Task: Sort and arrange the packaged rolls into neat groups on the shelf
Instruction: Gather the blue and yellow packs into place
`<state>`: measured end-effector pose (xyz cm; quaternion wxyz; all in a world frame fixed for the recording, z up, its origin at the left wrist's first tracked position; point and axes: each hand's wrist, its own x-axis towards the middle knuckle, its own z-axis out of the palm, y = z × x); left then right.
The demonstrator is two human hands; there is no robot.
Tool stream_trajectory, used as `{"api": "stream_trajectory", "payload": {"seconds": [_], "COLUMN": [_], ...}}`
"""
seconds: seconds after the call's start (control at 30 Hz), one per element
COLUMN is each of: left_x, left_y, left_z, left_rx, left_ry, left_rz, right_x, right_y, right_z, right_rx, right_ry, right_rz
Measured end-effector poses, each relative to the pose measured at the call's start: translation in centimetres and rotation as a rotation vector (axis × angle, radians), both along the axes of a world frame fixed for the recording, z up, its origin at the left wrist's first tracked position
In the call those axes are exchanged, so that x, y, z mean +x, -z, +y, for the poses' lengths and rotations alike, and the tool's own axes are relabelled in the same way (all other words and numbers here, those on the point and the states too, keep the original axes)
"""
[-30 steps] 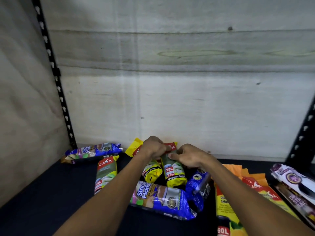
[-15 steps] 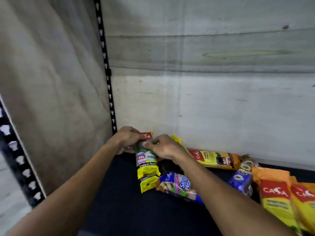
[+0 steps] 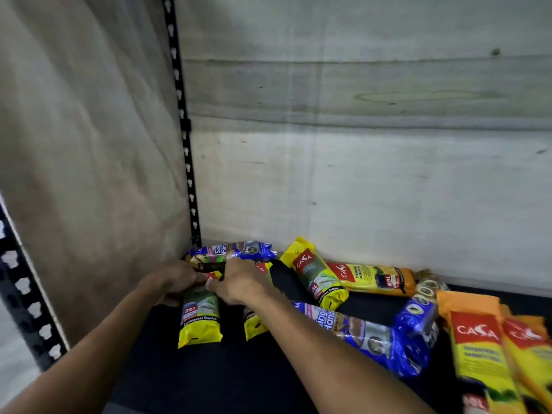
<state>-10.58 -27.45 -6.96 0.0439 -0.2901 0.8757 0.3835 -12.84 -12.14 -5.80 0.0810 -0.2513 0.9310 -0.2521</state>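
Note:
My left hand [image 3: 173, 279] and my right hand [image 3: 239, 282] both grip the top end of a yellow 25L roll pack [image 3: 200, 318] that lies on the dark shelf [image 3: 209, 377] near the left wall. A second yellow 25L pack [image 3: 254, 327] lies beside it, mostly hidden under my right forearm. A blue roll pack [image 3: 236, 252] lies across the back corner behind my hands. Another yellow pack [image 3: 316, 273] lies tilted to the right, and a long blue pack [image 3: 364, 336] lies past my right arm.
A long yellow 60L pack [image 3: 376, 279] lies along the back wall. A short blue pack [image 3: 418, 321] and several orange-yellow packs [image 3: 478, 345] fill the right side. A black slotted upright [image 3: 182, 130] stands in the back left corner, and a board wall [image 3: 89, 174] closes the left.
Both hands carried the yellow 25L pack from the middle pile to the left and set it down on the shelf by the left wall. My view turned left.

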Motion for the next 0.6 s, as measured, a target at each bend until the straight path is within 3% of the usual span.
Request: {"api": "stream_trajectory", "payload": {"seconds": [0.1,0.2,0.4,0.6], "left_x": [-1.7,-3.1,-5.1,-7.4], "left_y": [-1.4,-3.3,-4.0,-1.2], "left_z": [1.5,4.8,13.4,18.0], "left_rx": [-0.388,-0.496,-0.360,-0.201], "left_ry": [0.054,0.113,0.240,0.327], "left_rz": [0.047,0.148,0.253,0.074], "right_x": [-1.7,-3.7,-5.9,-6.1], "right_y": [-1.1,-1.8,-1.9,0.0], "right_z": [2.9,7.2,15.4,18.3], "right_rx": [-0.015,-0.053,-0.006,0.063], "right_ry": [0.023,0.133,0.284,0.284], "right_rz": [0.069,0.103,0.098,-0.059]}}
